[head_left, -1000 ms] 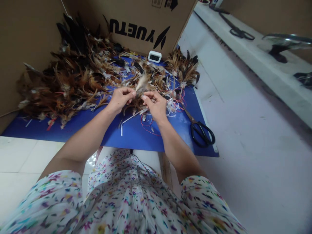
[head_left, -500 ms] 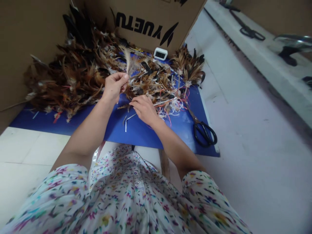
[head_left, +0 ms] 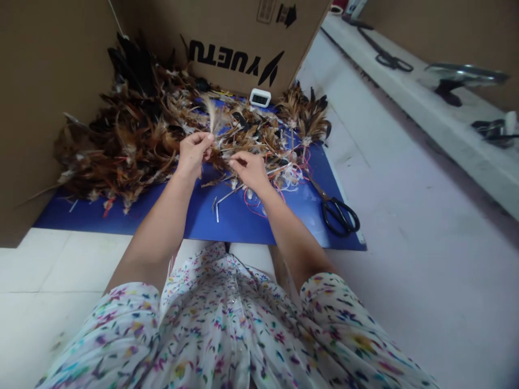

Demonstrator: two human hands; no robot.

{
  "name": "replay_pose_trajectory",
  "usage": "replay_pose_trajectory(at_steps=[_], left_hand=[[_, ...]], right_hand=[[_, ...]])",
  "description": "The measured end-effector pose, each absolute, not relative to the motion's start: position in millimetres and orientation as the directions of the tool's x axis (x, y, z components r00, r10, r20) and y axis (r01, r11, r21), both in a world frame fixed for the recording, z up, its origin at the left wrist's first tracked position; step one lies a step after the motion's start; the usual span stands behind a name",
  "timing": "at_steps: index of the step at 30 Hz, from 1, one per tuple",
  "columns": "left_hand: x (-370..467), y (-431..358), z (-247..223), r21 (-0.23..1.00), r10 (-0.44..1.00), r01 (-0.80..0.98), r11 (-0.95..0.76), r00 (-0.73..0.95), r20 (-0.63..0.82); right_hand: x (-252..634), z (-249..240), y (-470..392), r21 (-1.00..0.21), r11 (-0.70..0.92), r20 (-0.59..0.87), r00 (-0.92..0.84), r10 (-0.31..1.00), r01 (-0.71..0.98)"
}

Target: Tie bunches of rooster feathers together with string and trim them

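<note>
Between the thumb and fingers of my left hand (head_left: 195, 149) stands a pale, fluffy feather (head_left: 212, 116), its tip pointing away from me. My right hand (head_left: 250, 170) is just to the right, thumb and index finger pinched over the loose feathers (head_left: 247, 135); what is in that pinch is too small to make out, perhaps hidden by the fingers. A large heap of brown and black feathers (head_left: 133, 135) lies to the left of both hands. Pink and white strings (head_left: 295, 175) tangle by my right wrist.
Black-handled scissors (head_left: 339, 215) lie at the right of the blue board (head_left: 243, 226). A small white digital display (head_left: 260, 98) stands before the cardboard box (head_left: 231, 32). A feather bunch (head_left: 306, 116) sits at the back right. More scissors (head_left: 393, 62) rest on the ledge at right.
My right hand has risen from lying over the feathers into a pinch, fingertips lifted. My left hand keeps hold of the pale feather. The whole view has shifted slightly.
</note>
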State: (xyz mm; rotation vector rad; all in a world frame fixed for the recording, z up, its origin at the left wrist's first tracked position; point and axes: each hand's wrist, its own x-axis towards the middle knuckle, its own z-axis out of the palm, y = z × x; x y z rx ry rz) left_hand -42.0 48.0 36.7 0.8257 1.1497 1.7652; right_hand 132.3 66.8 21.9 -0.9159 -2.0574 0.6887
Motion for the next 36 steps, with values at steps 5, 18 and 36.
replay_pose_trajectory(at_steps=[5, 18, 36], left_hand=[[-41, 48, 35, 0.941, 0.914, -0.289, -0.175, -0.403, 0.047], [-26, 39, 38, 0.937, 0.991, -0.342, 0.068, -0.084, -0.103], [-20, 35, 43, 0.954, 0.980, -0.250, 0.164, -0.066, -0.185]], right_hand=[[133, 13, 76, -0.963, 0.266, 0.246, -0.257, 0.935, 0.045], [147, 20, 70, -0.762, 0.607, 0.587, -0.155, 0.795, 0.226], [147, 20, 63, -0.454, 0.649, 0.625, -0.300, 0.720, 0.611]])
